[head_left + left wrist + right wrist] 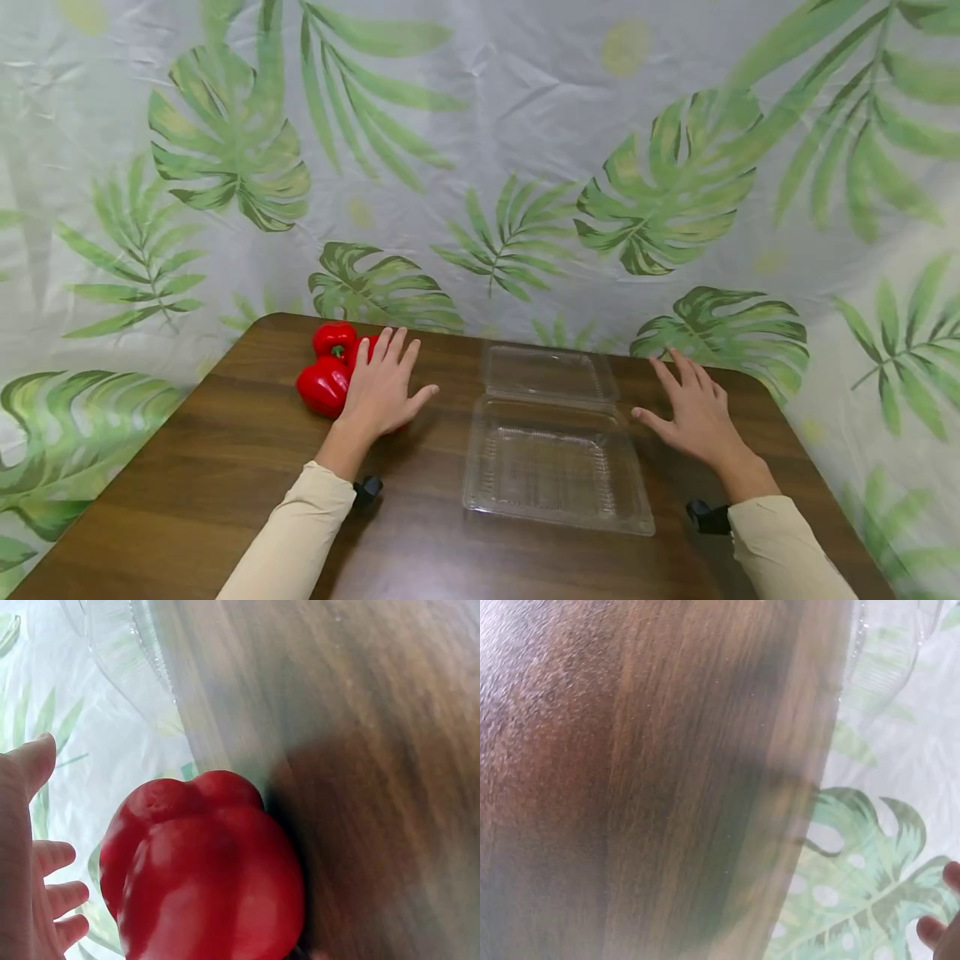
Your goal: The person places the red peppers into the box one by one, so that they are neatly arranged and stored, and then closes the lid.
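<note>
Several red bell peppers sit together at the back left of the table, one showing a green stem. My left hand is over the right side of this group with its fingers spread and hides part of it. Large in the left wrist view is one red bell pepper, with the fingers off to its left. A clear plastic clamshell container lies with its lid folded back toward the wall. Right of the container hovers my right hand, fingers apart and holding nothing.
The brown wooden table has rounded back corners. Behind it hangs a pale curtain printed with green leaves. A black wrist device is on the right wrist, and another on the left.
</note>
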`<action>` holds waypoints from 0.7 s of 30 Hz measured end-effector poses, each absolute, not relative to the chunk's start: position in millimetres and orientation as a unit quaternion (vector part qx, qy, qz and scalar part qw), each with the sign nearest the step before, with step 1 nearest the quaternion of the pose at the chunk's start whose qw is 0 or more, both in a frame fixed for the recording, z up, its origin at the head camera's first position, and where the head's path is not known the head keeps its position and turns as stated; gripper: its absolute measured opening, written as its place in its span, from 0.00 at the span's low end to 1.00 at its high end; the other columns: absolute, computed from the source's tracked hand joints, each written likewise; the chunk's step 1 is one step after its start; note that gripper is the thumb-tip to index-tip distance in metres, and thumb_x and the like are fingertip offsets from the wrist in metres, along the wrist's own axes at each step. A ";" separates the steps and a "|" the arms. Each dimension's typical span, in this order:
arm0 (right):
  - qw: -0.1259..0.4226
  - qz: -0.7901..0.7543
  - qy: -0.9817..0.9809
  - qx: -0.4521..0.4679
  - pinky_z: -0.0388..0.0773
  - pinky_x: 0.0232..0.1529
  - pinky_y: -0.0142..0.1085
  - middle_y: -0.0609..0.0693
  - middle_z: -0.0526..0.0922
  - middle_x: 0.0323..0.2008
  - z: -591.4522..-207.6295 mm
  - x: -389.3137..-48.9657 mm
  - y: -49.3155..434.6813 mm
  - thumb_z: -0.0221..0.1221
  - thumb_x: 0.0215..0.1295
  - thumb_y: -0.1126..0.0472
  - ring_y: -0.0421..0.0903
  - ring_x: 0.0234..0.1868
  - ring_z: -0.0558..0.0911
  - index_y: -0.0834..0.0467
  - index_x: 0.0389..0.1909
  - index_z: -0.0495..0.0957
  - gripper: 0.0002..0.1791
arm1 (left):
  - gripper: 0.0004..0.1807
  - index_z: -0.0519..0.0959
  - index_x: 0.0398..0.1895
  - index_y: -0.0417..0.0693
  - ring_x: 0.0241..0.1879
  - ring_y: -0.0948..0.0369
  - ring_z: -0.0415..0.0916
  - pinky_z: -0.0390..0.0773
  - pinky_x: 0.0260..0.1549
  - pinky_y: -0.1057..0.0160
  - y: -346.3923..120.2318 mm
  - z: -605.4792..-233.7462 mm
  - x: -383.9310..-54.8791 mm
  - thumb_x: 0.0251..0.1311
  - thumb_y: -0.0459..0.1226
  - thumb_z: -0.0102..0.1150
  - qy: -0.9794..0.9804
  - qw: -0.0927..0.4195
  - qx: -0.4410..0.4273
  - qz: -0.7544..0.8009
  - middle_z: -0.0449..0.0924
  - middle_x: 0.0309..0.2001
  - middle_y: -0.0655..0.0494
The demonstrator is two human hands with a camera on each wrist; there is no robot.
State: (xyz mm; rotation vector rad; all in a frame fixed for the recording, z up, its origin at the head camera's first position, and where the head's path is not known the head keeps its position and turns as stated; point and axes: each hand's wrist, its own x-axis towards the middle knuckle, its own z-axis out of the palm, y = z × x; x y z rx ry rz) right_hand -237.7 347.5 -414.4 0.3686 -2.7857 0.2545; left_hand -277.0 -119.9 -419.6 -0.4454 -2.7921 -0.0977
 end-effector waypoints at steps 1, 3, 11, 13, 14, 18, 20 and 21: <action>0.157 0.089 -0.976 0.127 0.54 0.58 0.75 0.66 0.50 0.77 -414.2 -236.8 348.7 0.61 0.62 0.37 0.73 0.72 0.53 0.54 0.78 0.53 0.49 | 0.44 0.62 0.74 0.48 0.77 0.44 0.50 0.48 0.74 0.36 -119.0 -419.9 -277.4 0.62 0.64 0.49 -0.975 0.156 -0.157 -0.033 0.56 0.77 0.43; 0.155 0.089 -0.976 0.123 0.54 0.58 0.75 0.66 0.50 0.77 -415.0 -235.3 351.4 0.61 0.63 0.37 0.74 0.72 0.53 0.54 0.78 0.53 0.49 | 0.44 0.63 0.74 0.48 0.77 0.44 0.50 0.48 0.74 0.35 -117.5 -420.7 -278.1 0.62 0.64 0.49 -0.974 0.156 -0.159 -0.032 0.56 0.77 0.43; 0.144 0.089 -0.977 0.130 0.57 0.55 0.77 0.69 0.53 0.74 -409.4 -229.9 355.6 0.60 0.65 0.40 0.75 0.69 0.57 0.58 0.76 0.56 0.45 | 0.42 0.64 0.73 0.48 0.77 0.43 0.51 0.50 0.74 0.35 -125.1 -414.9 -278.0 0.62 0.63 0.51 -0.974 0.148 -0.166 -0.052 0.55 0.77 0.42; 0.141 0.085 -0.977 0.139 0.60 0.52 0.77 0.69 0.55 0.74 -403.9 -226.7 357.4 0.60 0.65 0.42 0.75 0.68 0.59 0.60 0.73 0.61 0.42 | 0.42 0.64 0.73 0.48 0.76 0.43 0.52 0.51 0.73 0.35 -130.0 -411.1 -277.1 0.62 0.62 0.53 -0.972 0.148 -0.170 -0.059 0.56 0.77 0.42; 0.141 0.081 -0.976 0.143 0.62 0.51 0.76 0.69 0.57 0.73 -401.7 -224.8 358.7 0.61 0.66 0.43 0.74 0.68 0.60 0.61 0.72 0.62 0.41 | 0.41 0.65 0.73 0.47 0.76 0.43 0.52 0.52 0.73 0.35 -132.3 -409.2 -276.3 0.62 0.61 0.54 -0.971 0.151 -0.174 -0.062 0.56 0.76 0.42; 0.145 0.053 -0.974 0.168 0.68 0.47 0.73 0.69 0.63 0.70 -397.4 -215.5 363.2 0.65 0.63 0.49 0.73 0.64 0.66 0.63 0.67 0.69 0.36 | 0.37 0.69 0.70 0.46 0.74 0.42 0.57 0.58 0.71 0.36 -139.7 -404.9 -267.4 0.61 0.55 0.60 -0.959 0.175 -0.204 -0.095 0.61 0.74 0.42; 0.144 0.045 -0.971 0.185 0.70 0.48 0.71 0.69 0.66 0.68 -396.7 -209.3 364.0 0.66 0.61 0.51 0.72 0.63 0.69 0.63 0.65 0.71 0.34 | 0.34 0.72 0.67 0.45 0.72 0.42 0.61 0.61 0.70 0.37 -143.0 -403.8 -259.7 0.59 0.50 0.64 -0.946 0.191 -0.232 -0.119 0.66 0.72 0.41; 0.141 0.048 -0.970 0.192 0.71 0.49 0.70 0.69 0.68 0.67 -396.3 -205.6 364.1 0.67 0.61 0.53 0.72 0.62 0.70 0.63 0.64 0.72 0.34 | 0.33 0.74 0.65 0.45 0.71 0.42 0.63 0.63 0.69 0.38 -144.6 -404.0 -255.4 0.58 0.48 0.66 -0.939 0.199 -0.248 -0.131 0.68 0.70 0.41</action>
